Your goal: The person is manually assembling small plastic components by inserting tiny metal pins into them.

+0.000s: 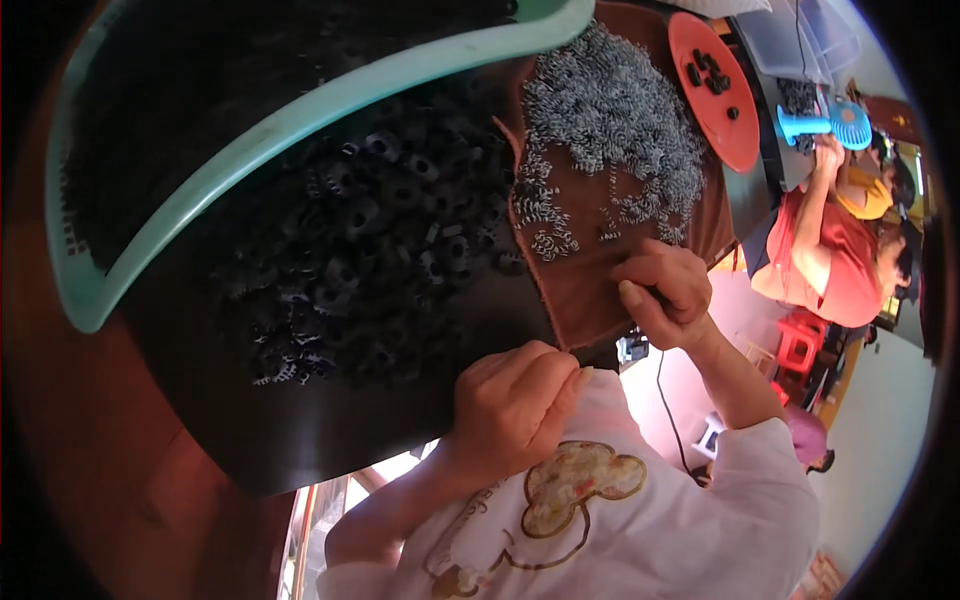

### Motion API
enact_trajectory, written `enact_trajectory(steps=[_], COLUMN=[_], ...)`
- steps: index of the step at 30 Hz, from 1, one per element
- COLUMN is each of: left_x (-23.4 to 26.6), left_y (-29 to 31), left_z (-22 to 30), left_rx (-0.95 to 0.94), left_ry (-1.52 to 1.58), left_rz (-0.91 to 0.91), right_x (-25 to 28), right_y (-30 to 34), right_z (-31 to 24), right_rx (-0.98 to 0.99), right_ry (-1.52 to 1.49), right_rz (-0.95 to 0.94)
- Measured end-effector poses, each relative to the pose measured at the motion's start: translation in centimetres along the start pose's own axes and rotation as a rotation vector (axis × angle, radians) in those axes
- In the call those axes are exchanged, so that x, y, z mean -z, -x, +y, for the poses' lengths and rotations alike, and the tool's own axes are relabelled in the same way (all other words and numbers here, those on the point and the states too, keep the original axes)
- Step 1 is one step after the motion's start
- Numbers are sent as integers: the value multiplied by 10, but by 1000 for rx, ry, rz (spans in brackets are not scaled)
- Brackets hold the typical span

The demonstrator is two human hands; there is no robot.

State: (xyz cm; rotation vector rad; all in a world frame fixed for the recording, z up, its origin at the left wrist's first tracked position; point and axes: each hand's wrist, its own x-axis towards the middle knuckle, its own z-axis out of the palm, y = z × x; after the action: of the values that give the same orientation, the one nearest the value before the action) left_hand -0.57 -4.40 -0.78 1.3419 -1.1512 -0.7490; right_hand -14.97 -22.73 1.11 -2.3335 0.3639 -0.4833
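Observation:
My left hand [515, 405] is closed at the table's near edge, fingers curled and thumb pressed against them. Whatever it holds, if anything, is hidden. Over the near part of a brown cloth [580, 295], my right hand [668, 292] has its thumb and fingertips pinched together; I cannot make out anything between them. Many small metal springs [615, 100] are heaped on the cloth, with a few strays toward my right hand. To the left lies a wide pile of black toothed plastic pieces [350, 270], like halves of small claw clips.
A green plastic basket [270, 135] holding dark pieces stands at the far left. An oval red plate [740, 140] with several black pieces sits at the far right, near clear plastic bins [800, 40]. Beyond, a person in red [825, 255] sits near a blue handheld fan [845, 125].

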Motion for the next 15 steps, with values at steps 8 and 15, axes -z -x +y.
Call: enact_trajectory(steps=[8,15], left_x=[-6,-13], left_y=[1,6], left_z=[2,5], left_rx=[3,-33], left_ry=[-133,-198], left_rz=[34,132], right_x=[-1,-2], right_y=[3,10], right_z=[5,11], right_rx=[62,191], right_ry=[-123,-170], right_rz=[-3,-2])
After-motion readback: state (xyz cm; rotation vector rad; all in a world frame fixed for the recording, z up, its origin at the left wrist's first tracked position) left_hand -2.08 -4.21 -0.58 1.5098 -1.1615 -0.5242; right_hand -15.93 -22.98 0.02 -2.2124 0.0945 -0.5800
